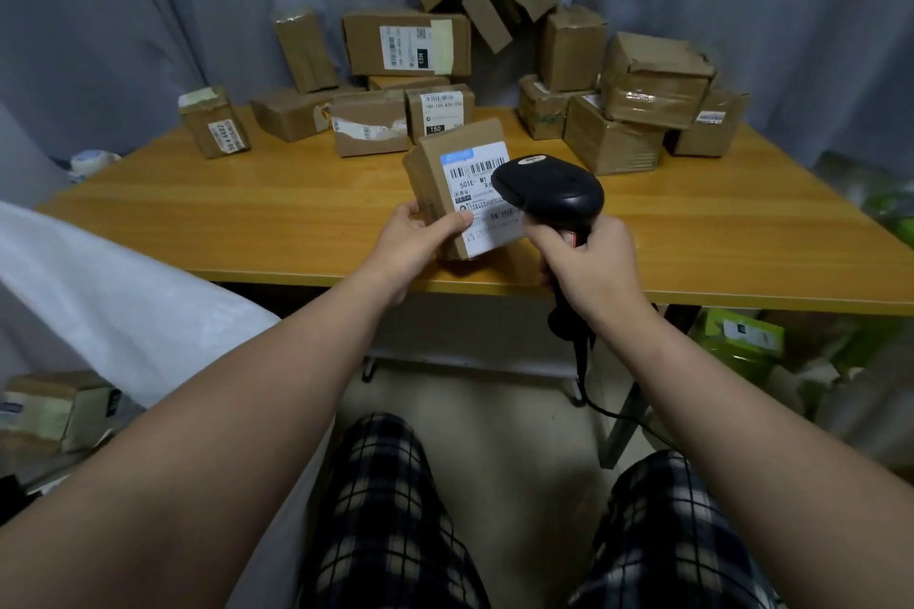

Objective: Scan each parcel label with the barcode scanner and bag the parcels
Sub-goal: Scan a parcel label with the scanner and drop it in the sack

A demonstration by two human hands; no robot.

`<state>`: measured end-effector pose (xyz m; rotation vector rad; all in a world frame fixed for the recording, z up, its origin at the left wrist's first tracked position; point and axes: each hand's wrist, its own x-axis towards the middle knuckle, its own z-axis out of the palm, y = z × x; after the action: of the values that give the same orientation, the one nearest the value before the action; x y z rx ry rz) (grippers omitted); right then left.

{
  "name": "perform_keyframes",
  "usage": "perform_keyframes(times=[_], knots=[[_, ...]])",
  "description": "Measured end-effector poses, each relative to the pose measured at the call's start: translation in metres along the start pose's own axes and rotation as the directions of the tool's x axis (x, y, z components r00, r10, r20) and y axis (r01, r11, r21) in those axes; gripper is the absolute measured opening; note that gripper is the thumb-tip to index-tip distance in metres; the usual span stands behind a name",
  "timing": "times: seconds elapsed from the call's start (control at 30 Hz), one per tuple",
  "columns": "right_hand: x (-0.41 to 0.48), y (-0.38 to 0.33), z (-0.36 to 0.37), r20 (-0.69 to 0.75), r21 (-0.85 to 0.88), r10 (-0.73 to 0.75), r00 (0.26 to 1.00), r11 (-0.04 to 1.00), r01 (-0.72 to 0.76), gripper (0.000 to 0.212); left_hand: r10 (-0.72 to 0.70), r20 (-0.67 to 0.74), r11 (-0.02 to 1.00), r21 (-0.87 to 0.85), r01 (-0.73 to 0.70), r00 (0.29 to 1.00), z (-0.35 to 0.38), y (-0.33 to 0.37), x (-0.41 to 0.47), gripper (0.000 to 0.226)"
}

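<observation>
My left hand [418, 237] grips a small brown cardboard parcel [447, 163] by its lower left corner, thumb on the white label [472, 193], holding it tilted just above the table's front edge. My right hand [591, 262] is wrapped round the handle of a black barcode scanner [554, 188]. The scanner's head hovers over the label's right side and hides part of the barcode. A black cable [583, 361] hangs from the handle down past the table edge.
Several brown parcels [405, 42] are piled along the back of the wooden table [247, 213], against a grey curtain. A white bag [114, 292] lies at my left, with more boxes [54, 410] on the floor. Green packages [742, 341] sit under the table's right side.
</observation>
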<state>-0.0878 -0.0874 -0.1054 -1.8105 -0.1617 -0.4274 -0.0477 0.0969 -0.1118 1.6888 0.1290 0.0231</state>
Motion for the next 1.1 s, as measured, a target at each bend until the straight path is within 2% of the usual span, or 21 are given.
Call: perform_keyframes(times=[0.07, 0.17, 0.4, 0.67, 0.8, 0.97, 1.1], knots=[[-0.007, -0.001, 0.001, -0.018, -0.01, -0.026, 1.0, 1.0, 0.026, 0.053, 0.009, -0.013, 1.0, 0.003, -0.009, 1.0, 0.0, -0.001, -0.002, 0.075], [-0.017, 0.0, 0.003, -0.029, -0.012, -0.037, 0.999, 0.999, 0.036, 0.039, 0.02, -0.014, 0.999, 0.028, -0.019, 1.0, 0.0, -0.002, -0.006, 0.073], [-0.032, 0.011, 0.005, -0.029, 0.03, 0.004, 1.0, 1.0, -0.003, 0.024, 0.015, -0.023, 1.0, 0.016, -0.014, 1.0, 0.002, 0.0, -0.008, 0.068], [-0.039, 0.019, 0.004, -0.01, 0.073, -0.069, 0.998, 0.995, 0.07, 0.039, 0.022, 0.005, 1.0, 0.013, -0.022, 1.0, 0.001, 0.0, -0.015, 0.071], [-0.041, 0.024, 0.005, -0.008, 0.072, -0.074, 0.997, 0.995, 0.074, 0.036, 0.027, 0.023, 1.0, 0.015, -0.027, 0.999, 0.001, 0.0, -0.016, 0.07], [-0.041, 0.023, 0.007, -0.014, 0.118, -0.082, 0.997, 0.99, 0.083, 0.042, 0.028, 0.015, 0.999, 0.023, -0.029, 0.999, 0.001, 0.0, -0.015, 0.073], [-0.04, 0.019, 0.009, -0.033, 0.143, -0.059, 0.998, 0.988, 0.063, 0.036, 0.038, -0.001, 0.999, 0.037, -0.038, 0.999, 0.0, 0.0, -0.016, 0.074]])
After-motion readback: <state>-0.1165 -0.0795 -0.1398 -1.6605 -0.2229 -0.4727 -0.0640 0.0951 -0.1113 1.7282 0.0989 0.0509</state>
